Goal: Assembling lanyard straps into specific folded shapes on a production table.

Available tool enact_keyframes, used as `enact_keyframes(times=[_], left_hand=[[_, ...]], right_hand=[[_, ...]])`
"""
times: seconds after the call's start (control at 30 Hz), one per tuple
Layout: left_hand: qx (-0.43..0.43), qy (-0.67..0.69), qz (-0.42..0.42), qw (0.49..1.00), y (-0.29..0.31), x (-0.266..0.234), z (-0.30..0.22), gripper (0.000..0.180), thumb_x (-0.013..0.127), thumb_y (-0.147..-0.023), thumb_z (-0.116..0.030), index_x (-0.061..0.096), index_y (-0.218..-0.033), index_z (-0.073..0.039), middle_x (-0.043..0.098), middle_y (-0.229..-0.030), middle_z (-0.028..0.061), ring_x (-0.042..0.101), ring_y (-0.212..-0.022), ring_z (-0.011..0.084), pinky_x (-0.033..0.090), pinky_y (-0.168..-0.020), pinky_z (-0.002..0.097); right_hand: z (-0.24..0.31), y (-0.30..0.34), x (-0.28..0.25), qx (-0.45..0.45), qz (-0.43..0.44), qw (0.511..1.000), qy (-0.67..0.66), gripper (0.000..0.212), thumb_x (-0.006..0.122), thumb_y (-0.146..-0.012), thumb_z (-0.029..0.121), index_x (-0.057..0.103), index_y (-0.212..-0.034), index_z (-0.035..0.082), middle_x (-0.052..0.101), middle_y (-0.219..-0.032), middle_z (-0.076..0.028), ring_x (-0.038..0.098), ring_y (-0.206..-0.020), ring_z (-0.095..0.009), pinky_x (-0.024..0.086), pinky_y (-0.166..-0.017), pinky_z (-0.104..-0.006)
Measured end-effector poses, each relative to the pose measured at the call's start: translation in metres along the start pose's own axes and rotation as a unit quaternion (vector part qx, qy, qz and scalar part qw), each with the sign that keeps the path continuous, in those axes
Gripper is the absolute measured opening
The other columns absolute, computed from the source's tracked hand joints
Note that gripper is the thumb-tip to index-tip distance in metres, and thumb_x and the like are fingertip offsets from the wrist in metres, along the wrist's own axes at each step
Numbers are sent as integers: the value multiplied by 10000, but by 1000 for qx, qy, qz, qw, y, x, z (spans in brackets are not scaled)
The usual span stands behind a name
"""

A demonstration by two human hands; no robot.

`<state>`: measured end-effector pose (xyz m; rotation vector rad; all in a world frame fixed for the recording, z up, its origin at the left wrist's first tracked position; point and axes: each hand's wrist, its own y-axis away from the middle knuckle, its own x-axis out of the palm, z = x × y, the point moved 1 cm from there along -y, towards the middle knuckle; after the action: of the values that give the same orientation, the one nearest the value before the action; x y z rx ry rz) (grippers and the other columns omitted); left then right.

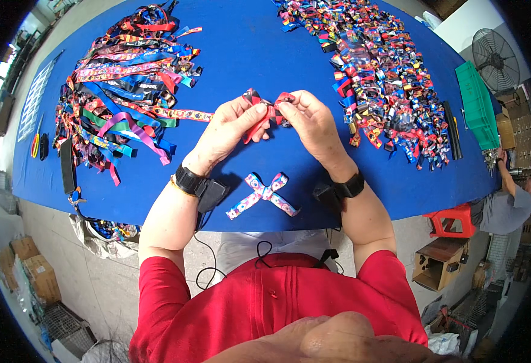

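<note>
Broad blue-topped table: over it, left hand and right hand, both pinching one red-and-black fabric ribbon bow, axis crosswise, equally near each; nearer the red-shirted person, one white-and-pink X-shaped printed ribbon piece; leftward, long multicoloured ribbon strips, heaped.

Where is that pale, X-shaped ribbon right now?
In the head view, the pale ribbon lies mid-picture on the blue table, near its front edge, between the left wristband and right wristband.
</note>
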<state>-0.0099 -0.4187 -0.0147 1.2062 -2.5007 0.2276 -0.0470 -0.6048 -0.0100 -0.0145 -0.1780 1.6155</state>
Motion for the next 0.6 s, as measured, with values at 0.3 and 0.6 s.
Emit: enact_keyframes(times=[0.3, 0.6], left_hand=[[14, -85, -28, 996, -1, -2, 3, 189, 636, -999, -204, 638, -1024, -17, 654, -790, 17, 596, -639, 74, 486, -592, 222], [50, -19, -46, 998, -4, -5, 6, 156, 567, -1035, -196, 537, -1041, -44, 693, -879, 62, 625, -669, 95, 489, -598, 225]], right_hand=[[-4, 1, -3, 26, 7, 1000, 3, 88, 604, -993, 115, 600, -991, 28, 631, -855, 20, 556, -758, -16, 453, -658, -185], [-5, 0, 0, 12, -9, 1000, -18, 79, 595, -999, 113, 598, -1002, 34, 627, -860, 20, 554, -756, -22, 446, -654, -188]])
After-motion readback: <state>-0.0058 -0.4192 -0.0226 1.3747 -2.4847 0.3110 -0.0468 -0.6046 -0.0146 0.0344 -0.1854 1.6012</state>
